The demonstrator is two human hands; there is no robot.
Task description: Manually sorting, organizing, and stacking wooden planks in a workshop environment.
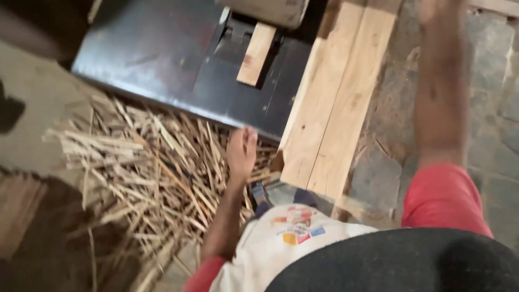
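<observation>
Grip of the left hand: fingers curled against the near edge of the dark metal worktop, nothing held inside them; the hand appears to steady the body rather than carry anything. Right hand: raised at the upper right, blurred by motion and cut by the frame edge, so whether its grip is open or closed cannot be told. It hangs just beside the far part of the two pale planks, which lie side by side, leaning from the worktop's right edge down toward the stone floor. A shorter wood offcut rests in the machine's slot, well apart from both hands. Below the worktop, a heap of thin wood slivers spreads across the floor, near the left hand. Judgement on handling: the planks look long and stiff, so a steady lift probably calls for a hold near the middle of the length, the left hand kept braced on the edge, and footing kept off the loose slivers, which may slip underfoot.
</observation>
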